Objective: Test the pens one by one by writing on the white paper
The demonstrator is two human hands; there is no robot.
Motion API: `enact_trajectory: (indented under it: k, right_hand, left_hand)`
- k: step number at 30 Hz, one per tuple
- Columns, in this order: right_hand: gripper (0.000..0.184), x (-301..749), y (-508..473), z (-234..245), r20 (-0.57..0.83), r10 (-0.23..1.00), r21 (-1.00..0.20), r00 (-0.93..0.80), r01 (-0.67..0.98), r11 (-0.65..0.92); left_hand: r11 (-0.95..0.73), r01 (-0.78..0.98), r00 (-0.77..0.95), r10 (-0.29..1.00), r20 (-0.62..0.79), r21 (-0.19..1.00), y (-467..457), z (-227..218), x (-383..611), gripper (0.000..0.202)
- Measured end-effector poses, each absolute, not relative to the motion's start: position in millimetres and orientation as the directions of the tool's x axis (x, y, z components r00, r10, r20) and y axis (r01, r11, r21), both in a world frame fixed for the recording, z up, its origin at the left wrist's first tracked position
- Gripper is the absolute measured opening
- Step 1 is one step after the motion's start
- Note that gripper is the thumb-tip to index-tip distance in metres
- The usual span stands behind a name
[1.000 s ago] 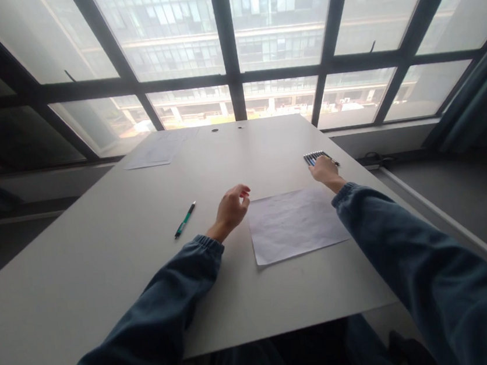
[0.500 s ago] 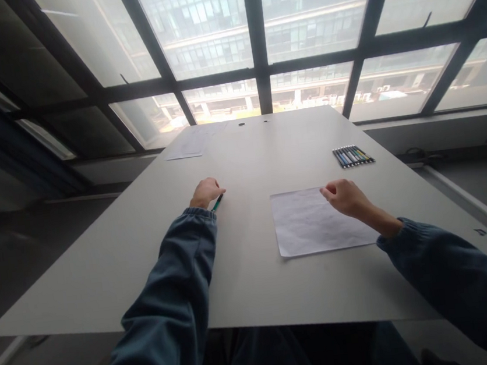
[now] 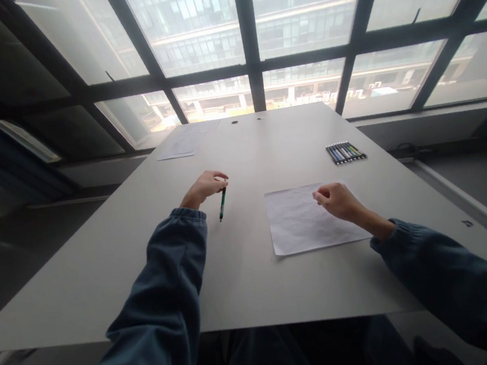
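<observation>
Between the fingertips of my left hand (image 3: 209, 187) is the upper end of a slim green and black pen (image 3: 222, 206). Its lower end points toward me, over the bare tabletop to the left of the paper. My right hand (image 3: 336, 200) is above a white sheet of paper (image 3: 294, 223), near its upper right part. Those fingers are curled closed, and nothing shows in them. The sheet lies flat, slightly rippled, partly covered by the right hand and wrist.
A row of several coloured pens (image 3: 346, 152) lies at the table's right side. Other white sheets (image 3: 177, 148) rest at the far left. Small dark round spots (image 3: 234, 122) mark the far end of the white table (image 3: 246, 282). Large windows stand beyond.
The pen has swung out from beneath my left hand and shows more of its length, pointing toward me. My right hand remains closed over the paper. The view has shifted slightly.
</observation>
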State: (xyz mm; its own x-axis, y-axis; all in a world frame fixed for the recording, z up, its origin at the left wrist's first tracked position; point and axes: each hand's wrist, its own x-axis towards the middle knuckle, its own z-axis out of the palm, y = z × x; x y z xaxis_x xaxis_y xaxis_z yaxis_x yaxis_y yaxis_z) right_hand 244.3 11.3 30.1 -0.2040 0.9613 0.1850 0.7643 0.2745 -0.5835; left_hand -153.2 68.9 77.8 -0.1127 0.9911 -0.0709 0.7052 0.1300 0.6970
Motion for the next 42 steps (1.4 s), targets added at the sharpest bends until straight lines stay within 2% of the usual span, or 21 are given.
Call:
enact_trajectory:
  k: [3,7,12,17,21,23,26,30,36,42]
  right_hand:
    - [0.032,243.1,11.6,28.0,0.184,0.945,-0.709,-0.271,0.629,0.318]
    - [0.028,242.2,8.2,29.0,0.171,0.928,-0.859,-0.330,0.412,0.304]
    - [0.038,253.0,4.8,28.5,0.107,0.935,-0.946,-0.339,0.256,0.201]
    - [0.043,272.8,3.8,21.7,0.043,0.949,-0.965,-0.314,0.233,0.121]
    - [0.042,283.2,2.3,16.2,0.115,0.960,-0.972,-0.255,0.170,0.162]
    - [0.039,285.0,2.2,14.1,0.178,0.966,-0.974,-0.190,0.106,0.200]
    - [0.036,285.2,2.5,11.0,0.233,0.970,-0.971,-0.071,0.035,0.236]
    - [0.034,284.7,2.8,5.7,0.280,0.960,-0.960,0.026,0.039,0.279]
    - [0.031,282.6,4.1,-2.4,0.342,0.937,-0.939,0.073,-0.007,0.343]
    - [0.026,282.0,4.2,-5.0,0.392,0.916,-0.920,0.082,0.018,0.392]
  left_hand:
    - [-0.035,0.472,0.054,0.998,0.011,0.881,57.6,93.1,-123.2,0.035]
    - [-0.130,0.210,0.170,0.981,0.094,0.969,43.7,96.5,-78.4,0.043]
    - [-0.181,0.039,0.109,0.978,0.176,0.983,30.2,65.8,-28.0,0.045]
    - [-0.189,-0.153,0.016,0.981,0.194,0.970,17.3,26.9,4.7,0.041]
    - [-0.199,-0.275,-0.041,0.980,0.195,0.941,11.1,13.0,17.0,0.039]
    - [-0.195,-0.272,-0.050,0.981,0.188,0.942,9.1,9.8,19.8,0.039]
    - [-0.224,-0.177,-0.044,0.975,0.220,0.958,7.1,6.0,20.6,0.039]
    - [-0.293,-0.034,-0.010,0.956,0.293,0.956,6.7,1.3,18.7,0.036]
    - [-0.317,0.053,0.018,0.948,0.316,0.947,8.1,-3.7,17.2,0.037]
    - [-0.347,0.046,0.013,0.938,0.347,0.937,11.4,-4.9,17.8,0.033]
